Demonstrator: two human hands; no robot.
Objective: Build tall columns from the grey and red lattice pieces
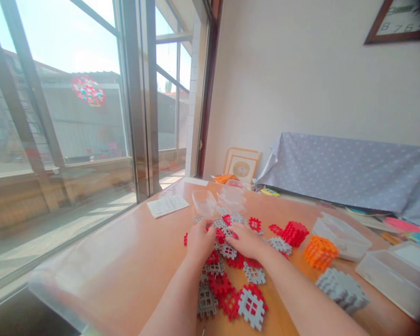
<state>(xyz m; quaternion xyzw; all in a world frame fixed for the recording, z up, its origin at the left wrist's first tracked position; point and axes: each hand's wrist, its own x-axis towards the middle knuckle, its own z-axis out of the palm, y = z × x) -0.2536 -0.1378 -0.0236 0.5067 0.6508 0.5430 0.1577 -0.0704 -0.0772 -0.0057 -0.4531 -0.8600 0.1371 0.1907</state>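
A loose heap of red and grey square plastic pieces with notched edges (251, 305) lies on the wooden table (126, 261). My left hand (200, 240) is at the left side of the heap, fingers bent down among the pieces; its fingertips are partly hidden. Across from it, my right hand (245, 239) reaches into the same heap with its fingers curved over red and grey pieces. Whether either hand grips a piece is too small to tell. Right of the heap stand a red stack (294, 233), an orange stack (321, 252) and a grey stack (342, 289).
Clear plastic boxes (203, 202) stand behind the heap, and more boxes (395, 280) at the right. A white paper (168, 206) lies at the back left, near the window. A grey dotted cloth (346, 172) hangs beyond the table.
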